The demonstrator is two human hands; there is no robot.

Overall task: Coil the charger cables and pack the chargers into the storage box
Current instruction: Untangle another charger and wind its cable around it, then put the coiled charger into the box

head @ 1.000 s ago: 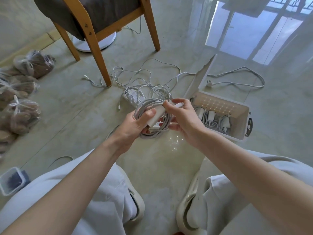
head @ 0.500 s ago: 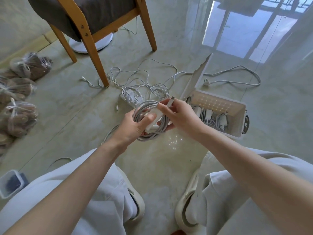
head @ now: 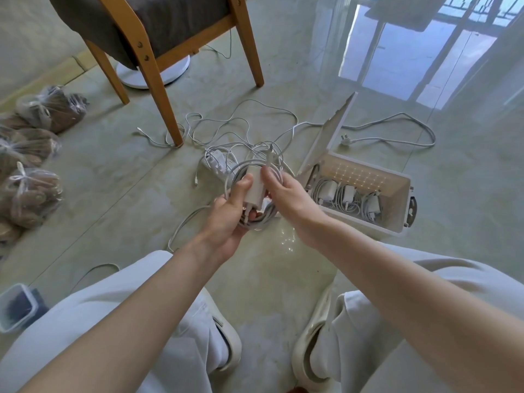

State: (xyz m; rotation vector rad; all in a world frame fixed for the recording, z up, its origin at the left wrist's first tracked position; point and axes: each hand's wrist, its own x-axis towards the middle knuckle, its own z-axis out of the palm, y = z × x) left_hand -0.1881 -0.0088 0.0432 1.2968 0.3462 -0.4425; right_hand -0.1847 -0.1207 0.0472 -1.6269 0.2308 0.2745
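in the middle of the frame the left hand (head: 226, 219) grips a coiled cable (head: 266, 215), thumb pressed on the white charger (head: 253, 188) lying across the coil. the right hand (head: 286, 194) pinches the cable's loose end just above the charger. right of centre the storage box (head: 365, 226) sits on the floor, lid up, with packed chargers (head: 348, 194) inside. tangled loose cables (head: 241, 129) lie beyond the hands, near a chair leg (head: 158, 80).

Glossy stone-like floor (head: 113, 171); varnished wood chair (head: 158, 89) with matt cloth seat (head: 175, 21); smooth, probably plastic storage box (head: 368, 224).
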